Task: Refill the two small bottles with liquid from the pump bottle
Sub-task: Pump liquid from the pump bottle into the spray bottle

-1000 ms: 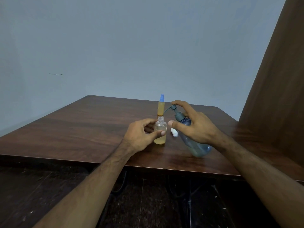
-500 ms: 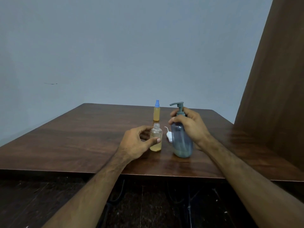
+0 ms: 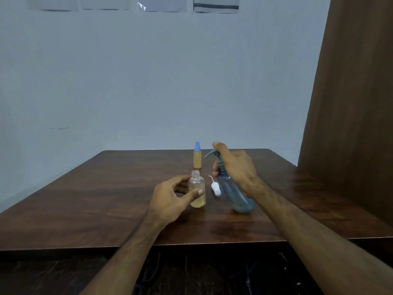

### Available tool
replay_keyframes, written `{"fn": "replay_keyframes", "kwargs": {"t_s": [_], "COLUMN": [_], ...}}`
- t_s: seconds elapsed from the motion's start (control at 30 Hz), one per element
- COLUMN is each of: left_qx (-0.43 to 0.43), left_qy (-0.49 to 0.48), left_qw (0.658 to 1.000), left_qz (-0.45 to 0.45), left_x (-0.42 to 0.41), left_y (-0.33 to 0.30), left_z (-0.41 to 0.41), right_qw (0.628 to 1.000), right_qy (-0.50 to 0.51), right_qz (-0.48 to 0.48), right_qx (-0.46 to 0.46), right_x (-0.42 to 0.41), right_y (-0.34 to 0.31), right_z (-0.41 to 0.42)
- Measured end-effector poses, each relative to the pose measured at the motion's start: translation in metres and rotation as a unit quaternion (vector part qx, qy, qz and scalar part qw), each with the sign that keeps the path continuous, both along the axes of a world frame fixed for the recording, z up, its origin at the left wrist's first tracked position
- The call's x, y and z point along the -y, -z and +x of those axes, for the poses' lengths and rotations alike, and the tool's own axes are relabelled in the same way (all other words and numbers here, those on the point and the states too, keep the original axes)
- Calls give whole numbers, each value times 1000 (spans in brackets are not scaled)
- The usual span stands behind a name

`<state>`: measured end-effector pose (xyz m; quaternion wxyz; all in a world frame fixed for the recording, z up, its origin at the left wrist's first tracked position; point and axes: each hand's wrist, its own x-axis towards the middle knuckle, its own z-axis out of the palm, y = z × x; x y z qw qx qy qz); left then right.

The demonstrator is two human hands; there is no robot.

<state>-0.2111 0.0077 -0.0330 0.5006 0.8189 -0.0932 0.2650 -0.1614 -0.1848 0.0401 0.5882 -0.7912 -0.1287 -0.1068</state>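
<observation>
Left thumb [image 3: 199, 192] presses the front of the open small bottle [image 3: 197, 191], other fingers curl round its far side, so the left hand [image 3: 170, 199] grips the bottle at mid-body; bottle stands upright on the table [image 3: 106, 199], neck bare, amber liquid up to about the shoulder. Right hand [image 3: 236, 167] wraps the neck and collar of the pump bottle [image 3: 234, 194]: index finger [image 3: 219, 146] lies on top of the pump head, thumb shows at the left of the collar, remaining fingers hidden behind. Pump bottle is tilted, top leaning left toward the open bottle, base off to the right; can't tell if the base touches the table. Spout points left, above and right of the open neck, not over it. White spray cap [image 3: 215, 188] with its thin tube lies on the table between the two bottles, just beside the pump bottle. Second small bottle [image 3: 197, 158], blue cap on, amber liquid, stands upright farther back, apart from both hands. Versus half a second ago: pump bottle was upright on the table with the hand round its shoulder, now it's tilted left and the index finger is up on the pump head. Left-hand grip and open bottle unchanged. Capped bottle and white cap in the same spots.
</observation>
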Motion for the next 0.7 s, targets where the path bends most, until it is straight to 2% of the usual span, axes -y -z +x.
{"fn": "replay_keyframes", "kwargs": {"t_s": [0.17, 0.37, 0.7], "left_qx": [47, 70, 87], "left_qy": [-2, -6, -6], "left_qw": [999, 997, 996], "left_qz": [-26, -25, -30], "left_x": [2, 1, 2], "left_y": [-1, -2, -3], "left_z": [1, -1, -2], "right_qw": [999, 992, 988], "right_qy": [0, 6, 24], "right_qz": [-32, -128, -151], "right_qx": [0, 18, 24], "right_x": [-5, -17, -24], "right_y": [-4, -3, 1], "right_z": [-2, 0, 3]}}
